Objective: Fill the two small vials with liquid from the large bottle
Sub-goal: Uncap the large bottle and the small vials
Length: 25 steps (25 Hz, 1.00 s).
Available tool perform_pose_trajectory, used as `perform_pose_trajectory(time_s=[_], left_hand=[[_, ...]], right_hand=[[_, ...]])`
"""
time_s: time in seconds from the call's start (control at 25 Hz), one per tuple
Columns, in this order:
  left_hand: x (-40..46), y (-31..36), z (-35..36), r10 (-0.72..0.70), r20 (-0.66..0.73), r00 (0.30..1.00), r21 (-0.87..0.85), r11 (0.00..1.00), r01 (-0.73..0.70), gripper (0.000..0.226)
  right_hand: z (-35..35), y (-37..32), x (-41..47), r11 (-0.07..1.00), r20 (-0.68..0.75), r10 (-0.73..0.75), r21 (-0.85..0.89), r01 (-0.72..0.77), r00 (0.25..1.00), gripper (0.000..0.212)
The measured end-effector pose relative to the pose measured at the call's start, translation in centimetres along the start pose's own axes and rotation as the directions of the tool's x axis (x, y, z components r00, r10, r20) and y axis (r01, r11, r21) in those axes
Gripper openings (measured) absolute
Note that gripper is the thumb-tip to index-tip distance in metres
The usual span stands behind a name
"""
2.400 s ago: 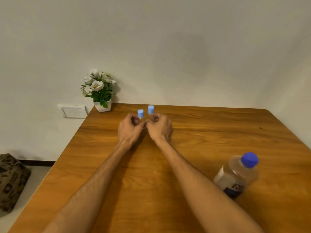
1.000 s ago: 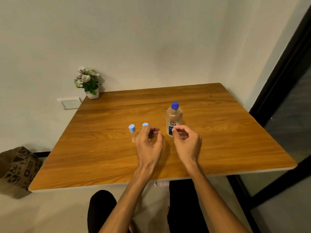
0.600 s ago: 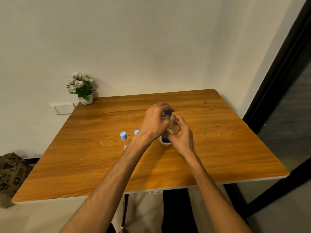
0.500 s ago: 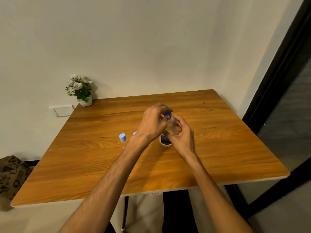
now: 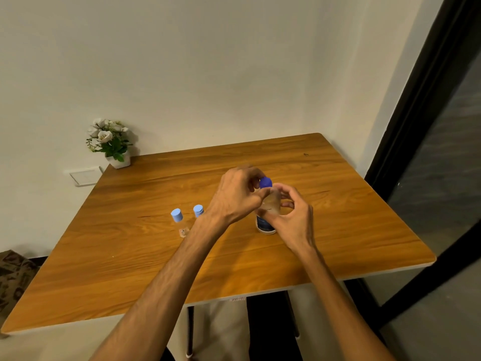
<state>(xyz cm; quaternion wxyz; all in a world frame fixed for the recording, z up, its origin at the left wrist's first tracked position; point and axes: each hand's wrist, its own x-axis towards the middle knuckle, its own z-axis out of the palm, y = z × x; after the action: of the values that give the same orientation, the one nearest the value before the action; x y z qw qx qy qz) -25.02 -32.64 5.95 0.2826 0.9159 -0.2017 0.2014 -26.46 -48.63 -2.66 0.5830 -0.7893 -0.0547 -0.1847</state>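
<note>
Large bottle [image 5: 268, 212] stands upright on the wooden bench [image 5: 351, 217], roughly mid-bench, clear body w/ dark blue label at its base & a dark blue cap [image 5: 265, 182] on top. Right hand [image 5: 294, 220] is wrapped round the bottle's body from the near-right side, fingers curled about it, thumb across the front. Left hand [image 5: 238, 195] comes over from the bottle's left, fingers & thumb curled in at the cap; looks like a pinch on the cap, though the exact contact is partly hidden by the knuckles. Both forearms bare, reaching in from the near edge. Two small vials sit left of the bottle, side by side & near each other: the outer vial [image 5: 179, 222] is farthest from the bottle, clear w/ a light blue cap & a small label low down; the inner vial [image 5: 198, 211] stands between it & the bottle, only its light blue cap showing, the rest hidden behind the left wrist. Both vials capped & upright, apart from the bottle. Far-left of the bottle, at the bench's back corner, a small white pot of white flowers [image 5: 110, 142] vs. the wall. Wall switch plate [image 5: 84, 175] just below-left of that pot. Patterned bag [image 5: 13, 277] on the floor, well left of the bottle, past the bench edge. Dark door frame [image 5: 416, 126] well right of the bottle.
</note>
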Motion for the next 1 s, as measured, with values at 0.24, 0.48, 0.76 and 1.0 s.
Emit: perform_pose_trajectory(time_s=[0.24, 0.48, 0.76, 1.0], left_hand=[[-0.5, 2.1, 2.2, -0.259, -0.376, 0.890, -0.415, 0.906, 0.089, 0.019], [-3.3, -1.6, 7.7, -0.589, -0.138, 0.796, -0.599, 0.690, 0.406, 0.030], [-3.8, -2.9, 11.0, -0.415, 0.044, 0.909, -0.048, 0.908, 0.417, 0.035], [-1.8, -4.0, 9.9, -0.399, 0.220, 0.890, 0.059, 0.916, 0.397, 0.026]], right_hand=[[-1.5, 0.5, -0.2, 0.999, -0.089, 0.009, -0.040, -0.012, 0.996, 0.077], [-2.2, 1.0, -0.3, 0.998, -0.103, 0.006, -0.056, -0.012, 0.995, 0.078], [-2.3, 1.3, -2.1, 0.993, -0.157, 0.002, -0.118, -0.021, 0.988, 0.096], [-3.2, 0.6, -5.5, 0.990, -0.311, -0.094, -0.125, 0.057, 0.946, 0.061]])
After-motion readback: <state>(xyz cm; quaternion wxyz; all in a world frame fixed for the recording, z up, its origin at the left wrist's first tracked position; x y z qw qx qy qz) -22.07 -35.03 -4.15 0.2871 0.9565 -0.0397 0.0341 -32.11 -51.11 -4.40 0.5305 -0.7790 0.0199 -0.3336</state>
